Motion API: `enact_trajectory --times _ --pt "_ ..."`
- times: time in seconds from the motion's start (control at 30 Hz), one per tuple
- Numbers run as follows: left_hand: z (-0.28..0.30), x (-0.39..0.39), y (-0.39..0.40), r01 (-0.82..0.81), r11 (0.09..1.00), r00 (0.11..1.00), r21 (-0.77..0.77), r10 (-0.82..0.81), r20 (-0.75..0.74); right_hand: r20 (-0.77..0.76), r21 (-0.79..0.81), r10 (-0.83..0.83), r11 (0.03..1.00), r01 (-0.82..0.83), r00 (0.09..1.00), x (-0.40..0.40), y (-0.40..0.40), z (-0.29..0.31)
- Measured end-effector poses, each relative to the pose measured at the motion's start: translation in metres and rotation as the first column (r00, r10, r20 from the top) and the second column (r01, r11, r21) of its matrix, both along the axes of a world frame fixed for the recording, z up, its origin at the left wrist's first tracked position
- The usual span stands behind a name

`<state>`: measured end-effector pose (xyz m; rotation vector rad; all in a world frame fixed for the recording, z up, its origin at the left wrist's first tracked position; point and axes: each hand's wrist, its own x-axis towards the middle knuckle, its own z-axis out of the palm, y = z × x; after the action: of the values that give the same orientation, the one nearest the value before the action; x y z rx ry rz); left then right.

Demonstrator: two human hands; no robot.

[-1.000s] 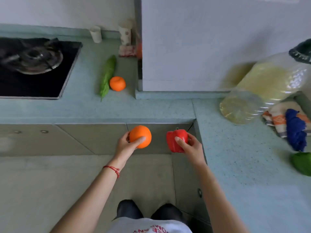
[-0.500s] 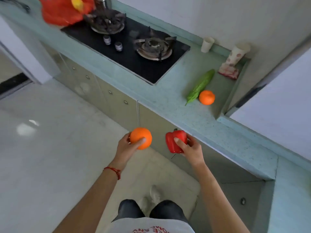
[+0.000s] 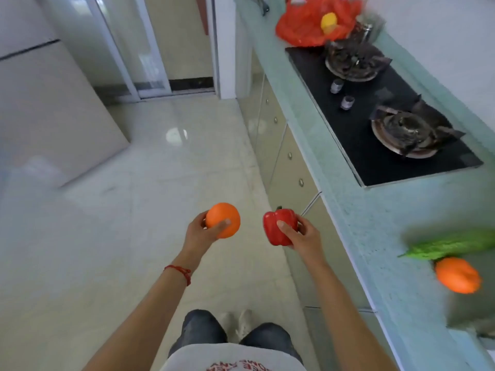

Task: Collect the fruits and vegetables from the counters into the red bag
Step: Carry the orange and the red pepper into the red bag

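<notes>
Left hand (image 3: 199, 232) cupping orange (image 3: 223, 220); right hand (image 3: 301, 235) gripping red pepper (image 3: 278, 227). Red bag (image 3: 308, 25) well ahead, up-right on counter (image 3: 375, 223) — nearer right hand, likely first in.

Below me lies a pale, glossy tiled floor (image 3: 150, 183), and my dark trousers (image 3: 203, 328) and light shoes (image 3: 241, 322) show at the bottom edge. To my right, a black gas hob (image 3: 375, 145) sits sunk in the worktop, with two burners (image 3: 407, 132) and two small metal knobs (image 3: 341, 95) between them. Beige cabinet doors (image 3: 292, 167) with round handles run under it. Far ahead I see a sliding glass door (image 3: 139, 49).
</notes>
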<state>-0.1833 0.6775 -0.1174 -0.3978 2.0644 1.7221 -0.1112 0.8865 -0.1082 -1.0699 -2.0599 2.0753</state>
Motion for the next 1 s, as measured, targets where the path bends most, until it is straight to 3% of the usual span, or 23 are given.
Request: enact_trajectory --times 0.2,0.47,1.0 --pt "-0.001 -0.002 -0.019 -0.140 0.990 0.990 0.003 0.140 0.001 -0.010 -0.046 0.143 0.989 -0.144 0.990 -0.031 -0.010 -0.008" --pt "-0.004 -0.045 -0.028 -0.167 0.986 0.986 0.008 0.167 -0.029 -0.009 -0.011 0.232 0.973 -0.232 0.973 -0.086 -0.021 -0.011" --pt "-0.005 -0.281 -0.066 -0.167 0.985 0.985 0.032 0.168 -0.031 -0.011 -0.016 0.187 0.982 -0.187 0.982 -0.316 -0.056 -0.017"
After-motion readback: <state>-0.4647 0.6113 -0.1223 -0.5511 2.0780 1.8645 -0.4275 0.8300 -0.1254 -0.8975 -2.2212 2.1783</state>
